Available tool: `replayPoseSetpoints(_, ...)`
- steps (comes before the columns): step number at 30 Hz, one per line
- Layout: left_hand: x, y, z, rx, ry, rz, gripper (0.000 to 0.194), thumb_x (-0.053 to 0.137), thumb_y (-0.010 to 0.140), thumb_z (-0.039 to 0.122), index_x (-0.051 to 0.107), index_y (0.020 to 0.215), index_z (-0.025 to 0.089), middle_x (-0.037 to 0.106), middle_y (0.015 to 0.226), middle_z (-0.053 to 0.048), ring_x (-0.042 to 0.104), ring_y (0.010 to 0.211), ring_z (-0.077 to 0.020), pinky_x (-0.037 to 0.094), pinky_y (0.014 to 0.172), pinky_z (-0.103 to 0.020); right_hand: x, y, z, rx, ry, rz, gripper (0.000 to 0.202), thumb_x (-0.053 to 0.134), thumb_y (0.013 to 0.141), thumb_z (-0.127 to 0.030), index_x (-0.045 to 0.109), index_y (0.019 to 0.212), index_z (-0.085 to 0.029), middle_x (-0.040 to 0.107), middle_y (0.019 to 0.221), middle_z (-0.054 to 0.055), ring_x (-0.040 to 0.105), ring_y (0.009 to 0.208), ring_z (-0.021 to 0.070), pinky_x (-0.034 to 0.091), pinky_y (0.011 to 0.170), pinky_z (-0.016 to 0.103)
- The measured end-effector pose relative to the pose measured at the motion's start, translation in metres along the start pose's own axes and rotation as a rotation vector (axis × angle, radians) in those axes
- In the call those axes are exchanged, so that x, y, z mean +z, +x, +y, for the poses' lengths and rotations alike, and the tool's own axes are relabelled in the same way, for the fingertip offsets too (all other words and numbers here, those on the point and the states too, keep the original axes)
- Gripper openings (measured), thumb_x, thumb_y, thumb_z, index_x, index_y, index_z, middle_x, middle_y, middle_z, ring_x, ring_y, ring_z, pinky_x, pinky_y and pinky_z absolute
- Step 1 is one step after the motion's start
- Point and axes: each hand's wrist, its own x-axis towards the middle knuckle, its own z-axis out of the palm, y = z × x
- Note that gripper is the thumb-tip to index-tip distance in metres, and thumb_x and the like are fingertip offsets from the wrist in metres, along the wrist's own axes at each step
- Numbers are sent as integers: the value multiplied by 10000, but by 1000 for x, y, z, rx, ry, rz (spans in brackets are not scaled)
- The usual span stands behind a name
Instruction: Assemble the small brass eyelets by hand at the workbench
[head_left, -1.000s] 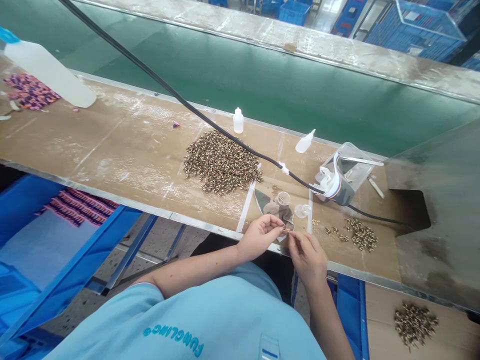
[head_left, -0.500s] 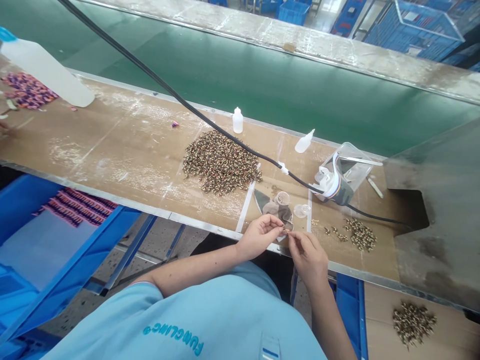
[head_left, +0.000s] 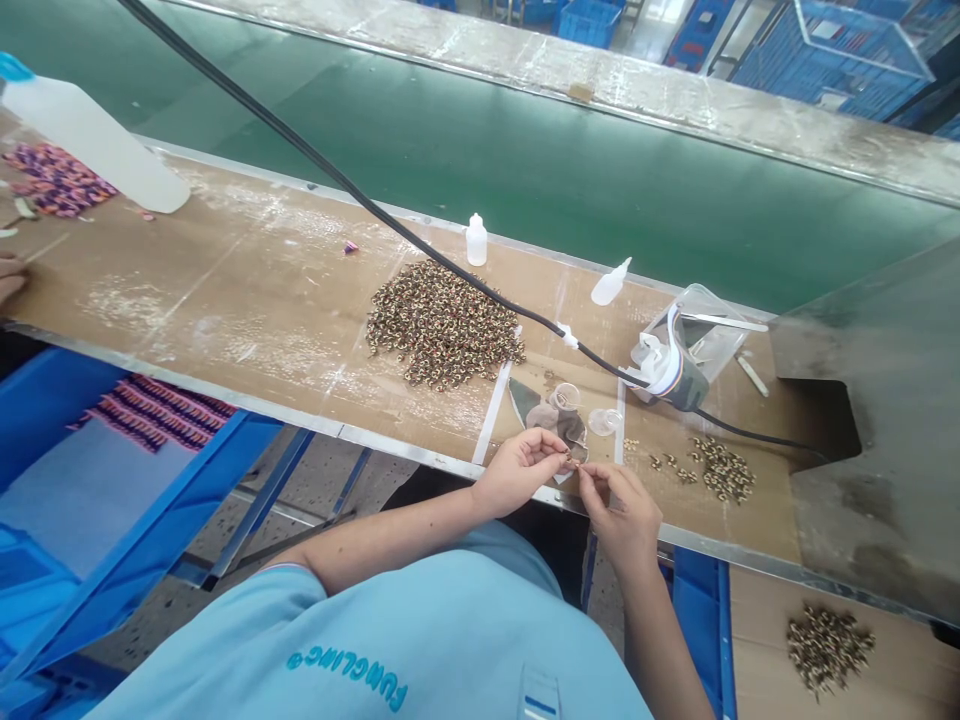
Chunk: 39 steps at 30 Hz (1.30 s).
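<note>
Piece (head_left: 572, 461) held at lower centre of the frame, too small for me to identify. My left hand (head_left: 517, 475) pinches it by the fingertips; my right hand (head_left: 624, 515) pinches its other side. I judge this one as in hand, not finished. Large pile (head_left: 442, 325) at centre, small pile (head_left: 726, 470) at right, third pile (head_left: 829, 645) at lower right — which are done and which are left, I cannot tell. Cup (head_left: 565, 398) just beyond my fingers.

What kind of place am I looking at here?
Probably a factory assembly workshop: a green conveyor-like belt runs behind the brown work table, a large heap of small gold-and-dark curled parts lies on it, and blue plastic crates stand beyond.
</note>
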Motion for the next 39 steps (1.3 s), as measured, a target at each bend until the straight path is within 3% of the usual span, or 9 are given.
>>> replayPoseSetpoints(5, 1, 0, 0, 1, 18, 2, 243, 738, 681, 271, 566, 780, 131, 646, 733, -12, 645, 733, -120, 499, 798, -289, 0, 0, 1, -24, -5, -16, 149, 516, 877, -267, 633, 813, -201, 646, 720, -1, 587, 577, 83, 476, 554, 191)
replayPoseSetpoints(11, 0, 0, -4, 24, 59, 3, 231, 728, 688, 265, 575, 799, 131, 644, 757, -14, 628, 741, -114, 490, 764, -264, -2, -1, 1, -153, -125, 14, 135, 512, 874, -206, 640, 835, -192, 660, 754, 13, 619, 656, 87, 481, 625, 182)
replayPoseSetpoints(17, 1, -1, -5, 53, 82, -5, 235, 722, 689, 284, 582, 801, 132, 639, 759, -11, 624, 743, -105, 485, 762, -247, -4, 1, -1, -222, -219, 32, 128, 527, 866, -182, 651, 841, -196, 671, 747, 2, 619, 624, 73, 463, 589, 173)
replayPoseSetpoints(39, 1, -2, -5, 92, 168, -14, 233, 708, 702, 312, 603, 806, 132, 642, 766, -27, 616, 735, -113, 486, 736, -240, -5, 1, -1, -185, -226, -38, 181, 456, 901, -212, 629, 850, -194, 648, 759, 15, 598, 628, 82, 435, 559, 182)
